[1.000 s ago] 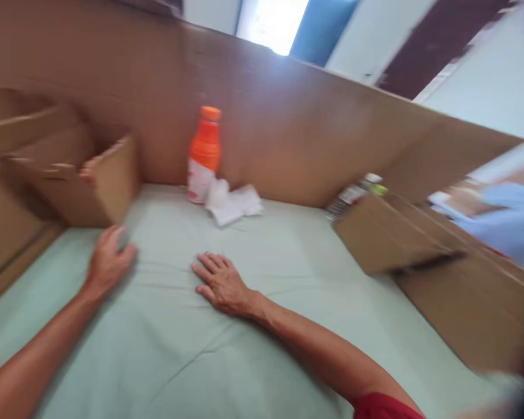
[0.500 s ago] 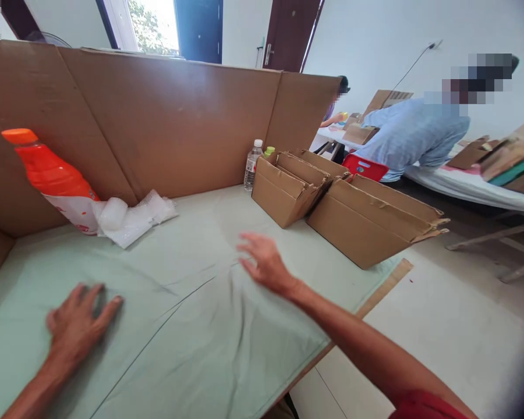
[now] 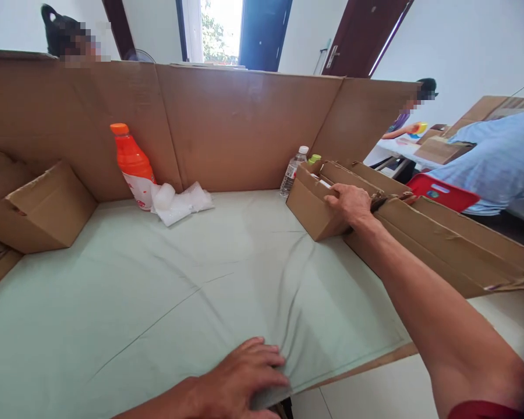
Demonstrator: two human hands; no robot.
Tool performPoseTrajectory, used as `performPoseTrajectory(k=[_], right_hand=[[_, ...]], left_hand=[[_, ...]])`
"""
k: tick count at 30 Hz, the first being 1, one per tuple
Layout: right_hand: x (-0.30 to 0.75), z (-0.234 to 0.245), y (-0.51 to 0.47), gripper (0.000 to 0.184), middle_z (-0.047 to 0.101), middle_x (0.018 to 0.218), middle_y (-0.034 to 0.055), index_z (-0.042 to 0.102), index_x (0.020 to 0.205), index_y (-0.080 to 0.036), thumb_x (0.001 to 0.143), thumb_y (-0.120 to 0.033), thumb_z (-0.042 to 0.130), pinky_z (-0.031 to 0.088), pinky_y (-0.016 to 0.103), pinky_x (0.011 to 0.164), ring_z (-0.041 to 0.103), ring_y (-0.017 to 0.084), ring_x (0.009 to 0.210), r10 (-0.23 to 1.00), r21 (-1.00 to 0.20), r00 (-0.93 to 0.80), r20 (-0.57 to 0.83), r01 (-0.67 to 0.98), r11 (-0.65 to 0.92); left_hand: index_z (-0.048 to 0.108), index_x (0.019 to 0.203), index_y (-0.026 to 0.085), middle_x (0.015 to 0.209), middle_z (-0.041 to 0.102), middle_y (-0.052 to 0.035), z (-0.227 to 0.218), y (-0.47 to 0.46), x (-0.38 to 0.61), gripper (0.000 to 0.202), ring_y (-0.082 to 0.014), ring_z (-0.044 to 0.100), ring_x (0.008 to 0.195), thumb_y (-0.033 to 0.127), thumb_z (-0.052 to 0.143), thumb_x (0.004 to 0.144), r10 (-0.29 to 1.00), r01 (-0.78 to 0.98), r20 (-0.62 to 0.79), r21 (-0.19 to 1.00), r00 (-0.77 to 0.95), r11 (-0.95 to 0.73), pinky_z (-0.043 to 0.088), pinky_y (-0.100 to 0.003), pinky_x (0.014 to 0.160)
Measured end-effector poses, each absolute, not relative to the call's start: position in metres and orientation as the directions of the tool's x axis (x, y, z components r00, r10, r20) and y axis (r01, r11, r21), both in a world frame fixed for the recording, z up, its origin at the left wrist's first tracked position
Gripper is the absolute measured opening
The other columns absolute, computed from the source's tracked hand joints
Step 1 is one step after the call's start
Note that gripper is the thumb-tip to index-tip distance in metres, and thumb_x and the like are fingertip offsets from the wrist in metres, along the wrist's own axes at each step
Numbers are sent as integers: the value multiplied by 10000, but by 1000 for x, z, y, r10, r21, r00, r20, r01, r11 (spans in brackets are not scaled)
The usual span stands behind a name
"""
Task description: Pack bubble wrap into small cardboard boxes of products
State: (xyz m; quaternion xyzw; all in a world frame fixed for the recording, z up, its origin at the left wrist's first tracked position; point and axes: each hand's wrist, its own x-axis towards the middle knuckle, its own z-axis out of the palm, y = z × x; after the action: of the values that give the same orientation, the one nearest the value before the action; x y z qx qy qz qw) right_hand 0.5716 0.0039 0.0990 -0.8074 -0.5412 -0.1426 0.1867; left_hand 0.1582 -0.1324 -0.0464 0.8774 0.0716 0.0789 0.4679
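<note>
Pushing with my right hand (image 3: 353,203), grip unclear, could slide the box (image 3: 311,210) into the clear bottle (image 3: 292,171), my left hand (image 3: 244,375) lying spread.

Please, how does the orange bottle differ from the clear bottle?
The orange bottle has an orange cap, the clear bottle a white one. The orange bottle looks larger than the clear bottle. White wrapping lies by the orange bottle; the box the right hand touches partly hides the clear bottle. Both are capped.
</note>
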Motion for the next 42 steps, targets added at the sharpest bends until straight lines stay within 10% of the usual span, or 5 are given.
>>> performPoseTrajectory(k=[7,15,19,23,42], right_hand=[[493,87,-52,154,785,904,69,760,871,-219,890,-232,608,438,378,816,684,247,862,864,-34,-2,503,999,21],[396,101,-131,92,787,962,37,731,1004,-257,933,-249,674,490,407,923,713,237,992,684,-213,-413,602,742,635],[402,73,-142,270,725,1254,75,733,1157,-284,967,-432,610,497,477,1028,652,292,1191,755,-631,75,651,606,484],[404,10,-144,360,743,1182,76,715,1211,-293,990,-487,508,570,461,915,698,287,1036,932,-917,309,187,396,53],[308,-4,46,460,707,774,61,667,757,-214,939,-585,464,549,367,661,634,239,737,981,-861,-81,175,470,193]], left_hand=[[647,1323,261,1365,663,-119,-37,-79,58,453,-291,664,1211,485,553,940,873,430,87,844,479,-320,569,-463,1017],[360,1547,283,1517,508,-162,-31,-69,26,823,-339,613,1260,539,691,839,971,494,136,841,197,-218,511,-558,1058],[456,1475,238,1471,542,-156,-33,-66,26,801,-352,567,1322,519,739,780,972,457,139,864,190,-213,427,-559,1152],[541,1382,196,1350,629,-153,-37,-61,28,753,-378,546,1342,531,750,741,976,439,102,880,192,-178,377,-564,1188],[554,1222,150,1177,703,-150,-54,-9,-11,706,-337,678,1101,594,763,715,980,199,74,979,-186,-36,575,-455,926]])
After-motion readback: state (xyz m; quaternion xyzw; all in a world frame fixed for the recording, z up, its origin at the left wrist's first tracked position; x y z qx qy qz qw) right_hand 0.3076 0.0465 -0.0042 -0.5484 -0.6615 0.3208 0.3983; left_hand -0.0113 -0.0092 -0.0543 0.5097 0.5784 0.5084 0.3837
